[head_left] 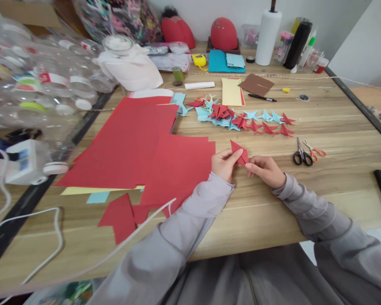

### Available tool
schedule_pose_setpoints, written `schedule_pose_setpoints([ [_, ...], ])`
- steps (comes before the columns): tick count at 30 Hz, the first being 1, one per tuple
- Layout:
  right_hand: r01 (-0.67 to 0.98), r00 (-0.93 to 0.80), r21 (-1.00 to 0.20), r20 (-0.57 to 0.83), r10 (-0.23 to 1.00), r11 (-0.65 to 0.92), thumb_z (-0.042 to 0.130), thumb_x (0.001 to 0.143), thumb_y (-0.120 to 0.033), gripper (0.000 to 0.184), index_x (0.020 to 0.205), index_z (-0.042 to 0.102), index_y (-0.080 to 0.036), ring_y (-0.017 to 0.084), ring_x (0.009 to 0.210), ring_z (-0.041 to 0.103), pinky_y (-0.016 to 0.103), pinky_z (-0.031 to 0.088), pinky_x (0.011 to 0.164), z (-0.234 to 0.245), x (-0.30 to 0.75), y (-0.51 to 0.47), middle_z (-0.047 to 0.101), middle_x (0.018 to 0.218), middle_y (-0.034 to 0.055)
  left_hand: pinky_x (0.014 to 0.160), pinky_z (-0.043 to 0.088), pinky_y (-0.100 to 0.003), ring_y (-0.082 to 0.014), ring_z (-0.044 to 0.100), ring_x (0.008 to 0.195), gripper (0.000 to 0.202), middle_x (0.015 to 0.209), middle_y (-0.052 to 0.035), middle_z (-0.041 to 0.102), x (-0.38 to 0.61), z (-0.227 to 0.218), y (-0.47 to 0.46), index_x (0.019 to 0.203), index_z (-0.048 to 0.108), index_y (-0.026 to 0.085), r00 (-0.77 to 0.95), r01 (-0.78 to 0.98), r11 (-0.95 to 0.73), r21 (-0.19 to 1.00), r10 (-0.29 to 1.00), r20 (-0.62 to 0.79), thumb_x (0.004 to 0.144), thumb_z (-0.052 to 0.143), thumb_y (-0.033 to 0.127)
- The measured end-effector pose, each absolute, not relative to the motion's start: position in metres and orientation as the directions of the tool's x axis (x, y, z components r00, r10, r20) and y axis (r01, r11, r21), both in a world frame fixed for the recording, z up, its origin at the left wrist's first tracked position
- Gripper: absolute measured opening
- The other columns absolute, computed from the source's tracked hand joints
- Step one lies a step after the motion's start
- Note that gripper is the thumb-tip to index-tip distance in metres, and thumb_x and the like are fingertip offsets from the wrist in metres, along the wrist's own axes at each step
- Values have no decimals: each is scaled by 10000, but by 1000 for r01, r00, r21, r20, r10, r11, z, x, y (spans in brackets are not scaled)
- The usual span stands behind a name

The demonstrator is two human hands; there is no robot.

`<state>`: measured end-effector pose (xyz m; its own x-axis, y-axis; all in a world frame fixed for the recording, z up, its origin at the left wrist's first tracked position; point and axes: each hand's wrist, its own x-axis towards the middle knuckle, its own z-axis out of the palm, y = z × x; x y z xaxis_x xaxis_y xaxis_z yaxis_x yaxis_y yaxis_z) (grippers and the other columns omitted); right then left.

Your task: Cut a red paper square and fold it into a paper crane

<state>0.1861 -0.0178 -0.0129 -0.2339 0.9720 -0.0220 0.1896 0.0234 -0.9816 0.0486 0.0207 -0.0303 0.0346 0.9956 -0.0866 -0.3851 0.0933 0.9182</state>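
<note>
A small piece of folded red paper (244,157) is held above the wooden table (266,214). My left hand (225,164) pinches it from the left, thumb pressed flat on its face. At its lower right corner, my right hand (266,170) grips the edge between thumb and finger. Large red paper sheets (127,142) lie stacked to the left, partly under my left forearm. Beyond my hands sit red folded paper cranes (220,112) and light blue paper cranes (250,115), some of them in rows.
Black scissors (302,156) and orange scissors (316,151) lie to the right. Many plastic bottles (51,80) crowd the left side. A white cable (114,250) crosses the front left. A black pen (262,98), brown paper (256,84) and a white roll (268,38) are farther back.
</note>
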Motion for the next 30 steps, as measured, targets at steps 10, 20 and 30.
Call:
schedule_pose_setpoints([
  [10,264,-268,-964,-45,962,29,639,732,-547,454,530,562,-149,69,410,422,211,334,440,-14,188,-15,573,451,2,571,479,-264,-132,591,584,218,648,-38,695,47,-25,12,668,728,147,167,-218,54,974,986,-17,537,806,303],
  [20,207,-274,-978,-90,958,-33,621,729,-576,437,670,614,-143,62,354,404,197,322,394,-13,188,-15,529,405,-36,474,418,-230,-90,516,469,298,544,-8,635,49,-38,19,632,706,142,144,-320,135,938,985,-93,582,779,426],
  [30,195,-268,-979,-113,957,-61,616,736,-569,430,656,591,-148,64,358,442,185,340,383,-16,188,-15,558,426,-24,470,441,-258,-132,558,492,558,517,-40,607,46,-25,23,538,615,157,219,-496,282,821,956,-196,597,614,712],
])
